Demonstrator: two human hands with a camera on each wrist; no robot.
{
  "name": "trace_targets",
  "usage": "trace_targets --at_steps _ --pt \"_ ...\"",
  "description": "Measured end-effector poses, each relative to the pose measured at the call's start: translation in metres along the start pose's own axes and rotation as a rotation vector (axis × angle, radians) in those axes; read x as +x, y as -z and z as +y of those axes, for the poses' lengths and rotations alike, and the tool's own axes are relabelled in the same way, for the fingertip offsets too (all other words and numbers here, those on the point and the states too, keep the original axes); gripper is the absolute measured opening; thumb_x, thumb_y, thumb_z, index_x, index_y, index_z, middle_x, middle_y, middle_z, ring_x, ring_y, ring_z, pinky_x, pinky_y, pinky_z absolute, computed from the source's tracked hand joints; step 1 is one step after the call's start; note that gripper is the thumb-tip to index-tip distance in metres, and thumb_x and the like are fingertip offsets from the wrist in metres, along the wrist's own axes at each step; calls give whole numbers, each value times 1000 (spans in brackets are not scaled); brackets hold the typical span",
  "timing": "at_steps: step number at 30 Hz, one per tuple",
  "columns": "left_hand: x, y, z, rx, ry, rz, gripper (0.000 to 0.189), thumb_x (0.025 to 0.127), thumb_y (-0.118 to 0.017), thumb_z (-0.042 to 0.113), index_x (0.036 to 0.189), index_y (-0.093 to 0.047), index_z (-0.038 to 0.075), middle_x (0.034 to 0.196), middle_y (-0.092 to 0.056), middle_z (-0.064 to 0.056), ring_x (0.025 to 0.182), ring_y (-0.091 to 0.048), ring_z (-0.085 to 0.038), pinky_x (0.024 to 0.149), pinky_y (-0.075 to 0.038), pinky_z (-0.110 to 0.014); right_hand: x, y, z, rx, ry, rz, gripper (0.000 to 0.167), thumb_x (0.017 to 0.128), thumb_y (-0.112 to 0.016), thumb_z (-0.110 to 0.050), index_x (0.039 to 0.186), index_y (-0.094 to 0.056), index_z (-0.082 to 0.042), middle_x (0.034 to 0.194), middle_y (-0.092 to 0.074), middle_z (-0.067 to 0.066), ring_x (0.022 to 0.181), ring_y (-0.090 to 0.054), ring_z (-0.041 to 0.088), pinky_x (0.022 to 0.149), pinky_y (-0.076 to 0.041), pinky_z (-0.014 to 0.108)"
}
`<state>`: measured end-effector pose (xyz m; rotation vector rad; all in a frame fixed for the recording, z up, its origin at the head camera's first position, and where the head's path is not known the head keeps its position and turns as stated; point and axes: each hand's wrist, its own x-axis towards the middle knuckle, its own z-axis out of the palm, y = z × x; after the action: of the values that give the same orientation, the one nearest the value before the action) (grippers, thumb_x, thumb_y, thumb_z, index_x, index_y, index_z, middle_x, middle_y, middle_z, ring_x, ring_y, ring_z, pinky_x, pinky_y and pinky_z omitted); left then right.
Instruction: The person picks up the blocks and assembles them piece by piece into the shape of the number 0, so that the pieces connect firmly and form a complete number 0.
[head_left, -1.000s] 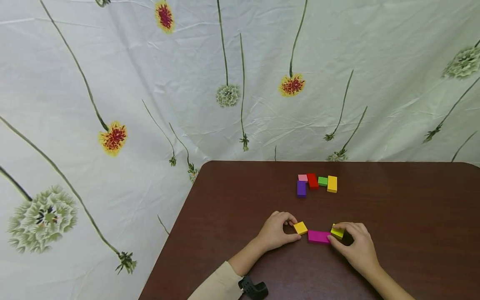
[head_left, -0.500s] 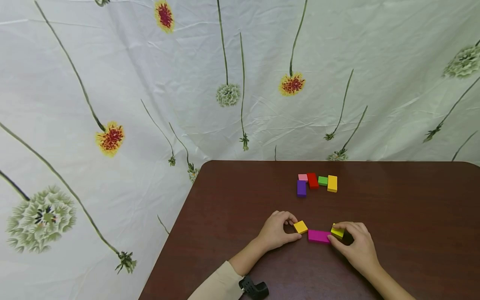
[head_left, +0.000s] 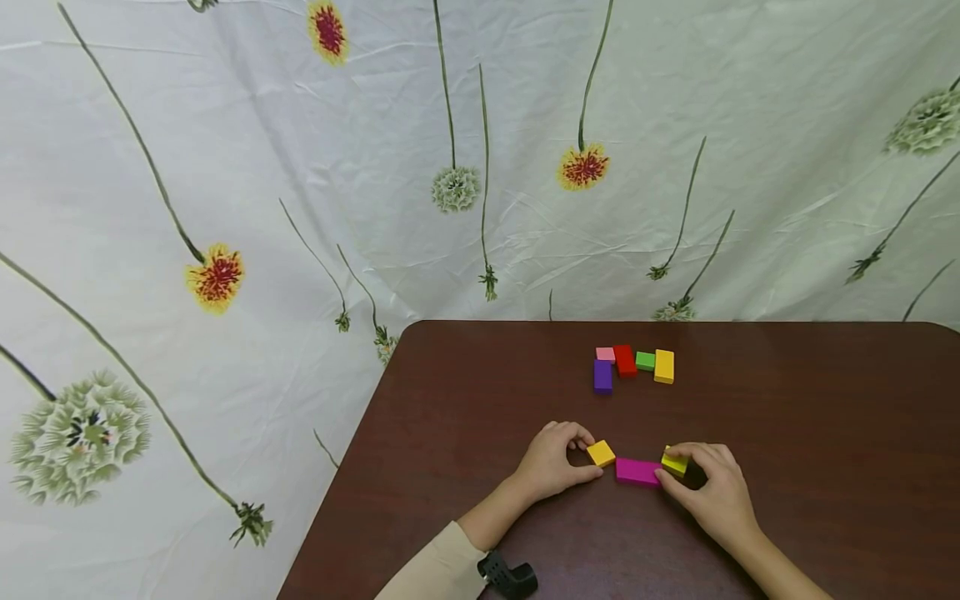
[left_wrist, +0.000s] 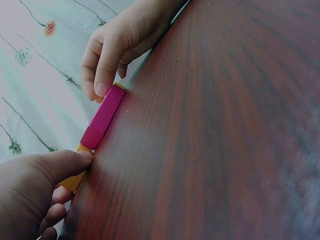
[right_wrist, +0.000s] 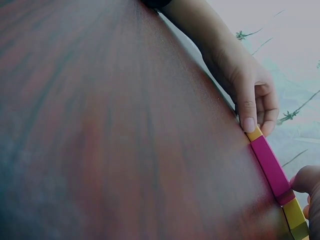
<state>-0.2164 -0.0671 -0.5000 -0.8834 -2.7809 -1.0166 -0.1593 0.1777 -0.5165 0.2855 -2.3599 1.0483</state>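
Note:
A magenta block (head_left: 637, 472) lies lengthwise on the table between two smaller blocks. My left hand (head_left: 555, 461) pinches the orange-yellow block (head_left: 601, 453) between thumb and forefinger at the magenta block's left end. This block sits turned at an angle in the head view. At the other end, my right hand (head_left: 712, 487) holds a bright yellow block (head_left: 674, 462) between curled thumb and fingers. Its thumb tip is at the corner where magenta and yellow meet. In the right wrist view the magenta block (right_wrist: 270, 167) touches, or nearly touches, both neighbours.
Farther back on the brown table (head_left: 487, 375) stands a group of blocks: pink (head_left: 605, 355), purple (head_left: 603, 377), red (head_left: 625, 362), green (head_left: 645, 361) and yellow (head_left: 663, 367). A flowered cloth (head_left: 375, 125) hangs behind the table. A black device (head_left: 508, 576) is strapped at the left wrist.

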Motion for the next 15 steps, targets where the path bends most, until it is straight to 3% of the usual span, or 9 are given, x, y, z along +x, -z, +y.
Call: trace_targets --at_steps 15 --pt "0 0 2 -22 10 -6 32 77 -84 28 101 -66 16 88 -57 11 82 -46 -3 76 -39 -17 0 -1 1 -3 9 6 32 64 -87 -6 91 -71 -8 93 -69 4 93 -42 4 80 -32 34"
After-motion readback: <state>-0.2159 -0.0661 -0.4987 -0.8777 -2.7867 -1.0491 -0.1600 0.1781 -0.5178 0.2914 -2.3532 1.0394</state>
